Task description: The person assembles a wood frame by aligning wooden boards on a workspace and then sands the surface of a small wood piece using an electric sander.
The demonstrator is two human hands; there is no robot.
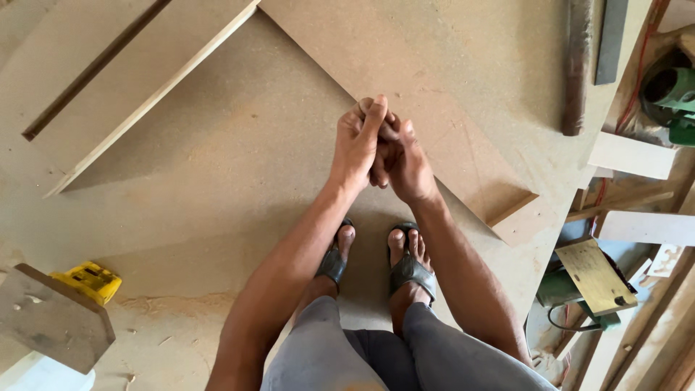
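My left hand point(357, 141) and my right hand point(407, 163) are pressed together in front of me, fingers closed against each other. Nothing shows between them. They hang above a large brown fibreboard sheet point(217, 188) on the floor, near the corner of a second board point(463, 94) lying over it. Below the hands my feet in dark sandals point(409, 269) stand on the sheet.
A pale wooden panel with a dark slot point(108, 80) lies at the top left. A yellow power tool point(87, 281) sits under a grey board at the lower left. Offcuts, a green machine point(673, 94) and a dark bar point(577, 65) crowd the right side.
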